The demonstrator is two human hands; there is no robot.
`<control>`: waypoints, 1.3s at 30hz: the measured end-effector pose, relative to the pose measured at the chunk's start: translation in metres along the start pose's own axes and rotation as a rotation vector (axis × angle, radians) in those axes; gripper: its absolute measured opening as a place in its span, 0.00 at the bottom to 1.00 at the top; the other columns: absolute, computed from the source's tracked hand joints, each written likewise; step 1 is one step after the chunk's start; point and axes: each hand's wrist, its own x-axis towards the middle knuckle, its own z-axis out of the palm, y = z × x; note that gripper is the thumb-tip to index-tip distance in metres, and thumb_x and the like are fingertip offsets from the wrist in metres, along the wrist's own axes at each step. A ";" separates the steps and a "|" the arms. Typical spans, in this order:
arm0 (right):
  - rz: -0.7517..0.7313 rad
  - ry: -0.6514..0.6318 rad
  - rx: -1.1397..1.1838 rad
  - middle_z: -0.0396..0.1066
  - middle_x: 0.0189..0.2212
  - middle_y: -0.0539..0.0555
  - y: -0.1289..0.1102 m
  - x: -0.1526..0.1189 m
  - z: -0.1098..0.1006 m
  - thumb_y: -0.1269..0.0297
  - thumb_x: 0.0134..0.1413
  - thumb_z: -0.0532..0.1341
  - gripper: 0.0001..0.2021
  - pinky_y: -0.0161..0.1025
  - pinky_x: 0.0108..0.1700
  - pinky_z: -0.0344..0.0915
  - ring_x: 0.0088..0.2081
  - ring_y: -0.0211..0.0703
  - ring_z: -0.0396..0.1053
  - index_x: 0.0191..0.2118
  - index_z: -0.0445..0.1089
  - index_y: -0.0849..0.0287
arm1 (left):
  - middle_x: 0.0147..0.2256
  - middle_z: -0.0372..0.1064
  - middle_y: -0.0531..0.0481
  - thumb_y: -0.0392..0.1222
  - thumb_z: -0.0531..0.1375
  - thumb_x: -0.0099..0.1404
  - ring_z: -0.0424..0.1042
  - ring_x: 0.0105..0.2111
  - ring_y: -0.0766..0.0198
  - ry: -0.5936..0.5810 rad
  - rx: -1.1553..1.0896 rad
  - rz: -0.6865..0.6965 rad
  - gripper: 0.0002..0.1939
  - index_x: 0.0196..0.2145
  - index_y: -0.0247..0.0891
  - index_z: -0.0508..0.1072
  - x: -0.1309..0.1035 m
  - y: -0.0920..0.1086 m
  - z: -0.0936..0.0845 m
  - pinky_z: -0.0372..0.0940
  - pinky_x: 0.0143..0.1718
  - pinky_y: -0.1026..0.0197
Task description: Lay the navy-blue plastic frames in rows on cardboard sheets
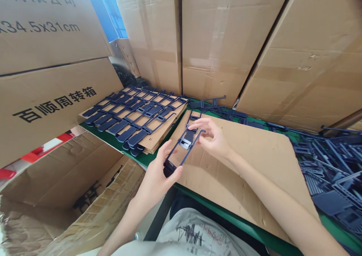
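Between my hands is a dark blue plastic frame part (186, 143) with two long side rails and a slotted middle plate, held tilted above a cardboard sheet (240, 165). My left hand (161, 169) grips its near end between thumb and fingers. At the far end, the fingers of my right hand (210, 137) close around the hooked rail tips. Another dark blue part (195, 116) lies at the sheet's far left corner, partly hidden behind my right fingers.
Rows of similar parts (130, 116) lie on stacked cardboard at the left. Loose parts (336, 176) are heaped at the right on the green table (325, 218). Large cartons (220, 37) stand along the back. An open box (70, 195) sits below left, with dark pieces inside.
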 end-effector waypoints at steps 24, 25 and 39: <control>-0.138 -0.447 -0.779 0.67 0.52 0.59 0.028 -0.004 -0.004 0.60 0.65 0.54 0.14 0.47 0.54 0.63 0.51 0.50 0.66 0.48 0.71 0.60 | 0.52 0.69 0.50 0.48 0.59 0.64 0.65 0.47 0.51 0.121 0.898 0.119 0.25 0.58 0.43 0.64 0.012 -0.017 0.023 0.68 0.37 0.57; -0.125 -0.443 -0.776 0.66 0.52 0.60 0.029 -0.003 -0.002 0.60 0.65 0.53 0.14 0.47 0.53 0.63 0.51 0.49 0.66 0.49 0.70 0.60 | 0.52 0.69 0.50 0.48 0.59 0.64 0.65 0.46 0.51 0.123 0.901 0.132 0.25 0.57 0.42 0.64 0.016 -0.019 0.022 0.67 0.38 0.56; -0.028 -0.436 -0.912 0.63 0.47 0.62 0.045 0.031 0.023 0.61 0.62 0.56 0.15 0.46 0.48 0.65 0.44 0.49 0.67 0.50 0.69 0.64 | 0.59 0.61 0.42 0.45 0.52 0.69 0.62 0.56 0.49 0.130 0.944 0.156 0.20 0.56 0.37 0.65 0.050 -0.035 0.022 0.61 0.52 0.48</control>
